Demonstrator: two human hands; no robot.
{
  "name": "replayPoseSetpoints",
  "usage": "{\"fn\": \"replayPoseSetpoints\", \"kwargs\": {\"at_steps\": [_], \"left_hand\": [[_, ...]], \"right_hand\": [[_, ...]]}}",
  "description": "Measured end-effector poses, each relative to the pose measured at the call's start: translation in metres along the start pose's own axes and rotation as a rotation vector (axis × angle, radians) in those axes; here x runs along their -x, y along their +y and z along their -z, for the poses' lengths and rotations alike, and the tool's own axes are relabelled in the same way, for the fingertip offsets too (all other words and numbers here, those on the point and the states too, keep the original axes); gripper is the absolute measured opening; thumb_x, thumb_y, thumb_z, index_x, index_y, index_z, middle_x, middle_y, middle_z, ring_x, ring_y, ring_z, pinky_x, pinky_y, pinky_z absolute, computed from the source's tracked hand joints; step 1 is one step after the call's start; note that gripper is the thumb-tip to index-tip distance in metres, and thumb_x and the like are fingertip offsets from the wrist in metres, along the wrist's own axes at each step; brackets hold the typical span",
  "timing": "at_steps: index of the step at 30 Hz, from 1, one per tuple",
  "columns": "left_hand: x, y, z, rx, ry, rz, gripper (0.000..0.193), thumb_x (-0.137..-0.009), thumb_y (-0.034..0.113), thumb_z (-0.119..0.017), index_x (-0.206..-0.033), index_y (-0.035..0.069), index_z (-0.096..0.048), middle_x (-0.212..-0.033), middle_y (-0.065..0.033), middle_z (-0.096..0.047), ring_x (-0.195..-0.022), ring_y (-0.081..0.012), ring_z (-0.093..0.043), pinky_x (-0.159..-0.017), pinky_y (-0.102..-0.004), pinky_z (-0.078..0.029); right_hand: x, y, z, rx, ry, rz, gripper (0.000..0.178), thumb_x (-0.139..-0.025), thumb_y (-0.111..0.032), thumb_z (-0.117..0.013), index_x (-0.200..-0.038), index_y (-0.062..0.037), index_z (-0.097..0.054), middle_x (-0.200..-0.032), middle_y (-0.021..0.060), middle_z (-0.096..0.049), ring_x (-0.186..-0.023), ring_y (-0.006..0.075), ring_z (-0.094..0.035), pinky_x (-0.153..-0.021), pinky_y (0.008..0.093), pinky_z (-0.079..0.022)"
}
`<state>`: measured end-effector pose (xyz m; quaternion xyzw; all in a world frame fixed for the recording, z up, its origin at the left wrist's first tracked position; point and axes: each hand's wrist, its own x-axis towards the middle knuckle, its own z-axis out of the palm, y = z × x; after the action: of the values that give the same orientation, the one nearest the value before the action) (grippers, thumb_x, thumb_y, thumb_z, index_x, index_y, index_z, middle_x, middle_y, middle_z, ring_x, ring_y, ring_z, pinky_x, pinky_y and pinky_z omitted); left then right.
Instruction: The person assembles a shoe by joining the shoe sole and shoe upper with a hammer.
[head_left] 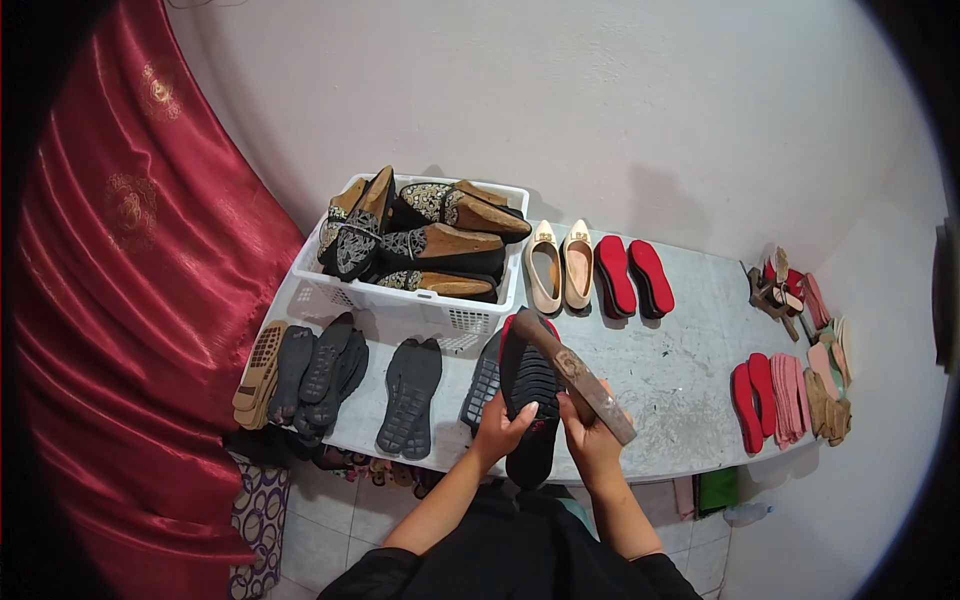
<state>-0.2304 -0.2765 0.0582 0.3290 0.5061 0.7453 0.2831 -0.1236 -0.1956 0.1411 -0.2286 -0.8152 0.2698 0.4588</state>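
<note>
My left hand [497, 432] is closed around a black ridged shoe sole [532, 385], its thumb pressed on the tread. A red edge shows along the sole's upper left side. My right hand [592, 445] is closed on a hammer [600, 400], whose rusty head crosses over the upper end of the sole; the handle is mostly hidden. The right thumb lies close to the sole's edge. Both hands are above the table's front edge. Just behind the held sole, another dark grey sole [482, 382] lies on the table.
A white basket [470, 318] of embellished shoes stands at the back left. Beside it are cream shoes [545, 270] and red-topped soles [616, 275]. Grey soles [410, 395] lie front left. Red soles [747, 405] and pink pieces [790, 400] sit at the right. A red curtain [150, 300] hangs left.
</note>
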Motion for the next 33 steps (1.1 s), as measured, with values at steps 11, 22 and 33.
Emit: {"fn": "replayPoseSetpoints", "kwargs": {"at_steps": [11,22,33], "left_hand": [[-0.003,-0.008,0.011,0.007,0.136,0.04,0.027,-0.084,0.01,-0.057,-0.108,-0.002,-0.055,-0.099,-0.0062,-0.062,-0.088,-0.0115,-0.056,-0.078,-0.027,-0.045],[-0.014,0.008,0.014,0.121,0.197,-0.046,0.03,-0.087,0.013,-0.054,-0.113,-0.002,-0.051,-0.105,-0.0064,-0.059,-0.095,-0.0134,-0.054,-0.086,-0.0277,-0.042],[-0.023,0.004,0.027,0.227,0.284,-0.032,0.031,-0.085,0.012,-0.055,-0.113,-0.002,-0.05,-0.106,-0.007,-0.057,-0.095,-0.014,-0.053,-0.087,-0.0274,-0.041]], "right_hand": [[0.013,0.002,0.006,0.063,-0.027,-0.046,0.024,-0.069,-0.014,-0.074,-0.084,-0.0047,-0.058,-0.067,0.0098,-0.059,-0.054,0.028,-0.057,-0.048,0.0322,-0.043],[0.038,0.017,0.003,0.079,-0.059,0.035,0.025,-0.067,-0.013,-0.074,-0.083,-0.0038,-0.058,-0.063,0.0107,-0.057,-0.051,0.0276,-0.056,-0.046,0.0326,-0.043],[0.058,0.019,0.005,0.051,-0.093,0.012,0.024,-0.065,-0.011,-0.073,-0.083,-0.0039,-0.058,-0.063,0.0092,-0.056,-0.05,0.0274,-0.055,-0.047,0.0326,-0.042]]}}
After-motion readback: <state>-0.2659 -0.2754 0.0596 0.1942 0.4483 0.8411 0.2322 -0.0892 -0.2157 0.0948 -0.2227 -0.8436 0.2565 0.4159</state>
